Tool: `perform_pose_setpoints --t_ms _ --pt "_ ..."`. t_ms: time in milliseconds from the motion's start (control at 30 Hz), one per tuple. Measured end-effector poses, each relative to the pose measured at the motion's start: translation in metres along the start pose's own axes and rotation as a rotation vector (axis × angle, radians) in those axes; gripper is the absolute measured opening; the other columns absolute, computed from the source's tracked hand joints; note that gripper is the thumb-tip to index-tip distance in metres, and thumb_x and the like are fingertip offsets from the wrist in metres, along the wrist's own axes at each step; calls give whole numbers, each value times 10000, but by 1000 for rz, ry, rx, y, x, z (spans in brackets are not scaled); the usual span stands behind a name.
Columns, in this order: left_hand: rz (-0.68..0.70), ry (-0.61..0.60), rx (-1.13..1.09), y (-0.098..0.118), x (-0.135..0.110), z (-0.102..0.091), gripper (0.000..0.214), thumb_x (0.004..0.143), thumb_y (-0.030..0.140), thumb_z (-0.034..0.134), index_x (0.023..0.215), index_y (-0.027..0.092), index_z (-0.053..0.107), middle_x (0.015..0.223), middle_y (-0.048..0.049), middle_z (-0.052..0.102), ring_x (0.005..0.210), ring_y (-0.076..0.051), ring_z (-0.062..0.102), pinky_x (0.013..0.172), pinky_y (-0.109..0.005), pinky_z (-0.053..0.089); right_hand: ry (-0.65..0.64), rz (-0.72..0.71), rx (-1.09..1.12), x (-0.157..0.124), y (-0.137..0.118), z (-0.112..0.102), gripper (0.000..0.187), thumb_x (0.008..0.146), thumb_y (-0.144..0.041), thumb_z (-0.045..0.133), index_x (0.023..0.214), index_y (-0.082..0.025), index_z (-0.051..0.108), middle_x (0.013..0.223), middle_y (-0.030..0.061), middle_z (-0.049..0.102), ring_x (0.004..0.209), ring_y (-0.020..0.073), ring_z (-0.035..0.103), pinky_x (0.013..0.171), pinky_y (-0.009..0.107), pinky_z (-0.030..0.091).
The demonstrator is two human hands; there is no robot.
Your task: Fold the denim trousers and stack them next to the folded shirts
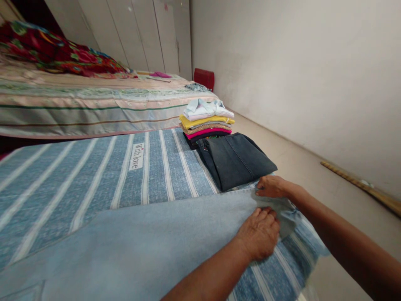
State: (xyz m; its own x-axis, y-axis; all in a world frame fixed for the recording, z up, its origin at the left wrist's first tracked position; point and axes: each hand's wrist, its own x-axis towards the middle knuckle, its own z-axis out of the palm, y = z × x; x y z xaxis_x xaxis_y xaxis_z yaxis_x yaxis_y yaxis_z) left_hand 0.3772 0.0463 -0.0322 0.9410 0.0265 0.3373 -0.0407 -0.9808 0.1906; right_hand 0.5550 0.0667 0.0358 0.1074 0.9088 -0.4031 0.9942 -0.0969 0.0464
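Note:
Light blue jeans (150, 230) lie spread across the striped bed cover, with a leg end near the bed's right edge. At the far corner of that leg end, my right hand (272, 186) is closed on the denim. Nearer to me, my left hand (260, 232) rests on the same leg end, its fingers curled into the fabric; the fingertips are mostly hidden. Just beyond my right hand lies a folded pair of dark jeans (238, 159).
Behind the dark jeans stands a stack of folded clothes (206, 121). The blue striped cover (156, 167) reaches the bed edge on the right. Another bed (109, 104) with a red floral blanket (72, 54) stands beyond. A wooden strip (360, 186) lies on the floor by the wall.

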Motion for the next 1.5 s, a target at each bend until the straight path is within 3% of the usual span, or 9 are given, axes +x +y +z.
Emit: perform_pose_setpoints --t_ms 200,333,433,600,767,933,1133,1300,1500 --pt "9 3 29 1 -1 2 365 937 286 314 1162 97 530 1287 -116 525 1242 -226 413 1067 -366 283 67 19 -31 3 3 -4 242 817 -326 551 680 -175 680 759 90 679 748 211 639 595 256 399" --pt "-18 -23 20 2 -1 1 346 923 257 333 1161 108 535 1316 -120 503 1245 -221 410 1067 -386 283 117 23 19 7 9 -1 213 814 -350 557 738 -211 699 895 63 694 836 190 633 653 236 409" --pt "-61 -41 -1 2 -2 -3 360 933 313 308 1173 161 530 1336 -104 485 1288 -241 358 1078 -485 235 140 34 73 6 14 3 163 782 -359 595 816 -235 696 876 21 695 810 162 629 640 212 402" --pt "-173 -79 -22 2 -2 -10 390 909 425 350 1215 246 513 1424 -133 376 1342 -350 263 1027 -622 192 162 76 112 6 23 7 297 758 -469 607 893 -211 662 823 34 682 726 171 615 567 228 358" --pt "-185 -114 -71 2 -2 -9 440 922 428 293 1282 239 461 1460 -140 329 1371 -321 223 1060 -600 147 102 40 123 5 25 5 368 780 -531 560 636 -195 602 583 3 598 561 134 560 495 226 285" --pt "-201 -182 -148 1 0 -7 560 923 445 228 1388 153 340 1497 -148 269 1407 -250 137 1112 -549 71 165 21 51 -5 22 0 329 810 -517 540 730 -206 606 664 22 640 627 157 595 520 236 289" --pt "-211 -209 -170 1 0 -7 592 924 447 189 1401 123 326 1509 -148 241 1411 -245 117 1115 -549 62 207 63 -112 -8 17 3 352 808 -561 534 851 -226 632 804 63 695 744 208 647 570 250 331" --pt "-197 -170 -118 2 0 -4 586 921 457 204 1387 135 356 1495 -137 283 1402 -252 143 1104 -558 99 245 60 -112 -13 19 2 516 880 -627 339 772 -222 641 783 66 691 770 217 647 596 266 358" --pt "-221 -184 -113 8 1 -1 584 907 447 208 1360 132 397 1479 -126 312 1386 -259 183 1087 -574 121 336 27 -257 -4 21 36 486 928 -514 333 758 -189 651 827 111 689 777 239 650 633 311 398"
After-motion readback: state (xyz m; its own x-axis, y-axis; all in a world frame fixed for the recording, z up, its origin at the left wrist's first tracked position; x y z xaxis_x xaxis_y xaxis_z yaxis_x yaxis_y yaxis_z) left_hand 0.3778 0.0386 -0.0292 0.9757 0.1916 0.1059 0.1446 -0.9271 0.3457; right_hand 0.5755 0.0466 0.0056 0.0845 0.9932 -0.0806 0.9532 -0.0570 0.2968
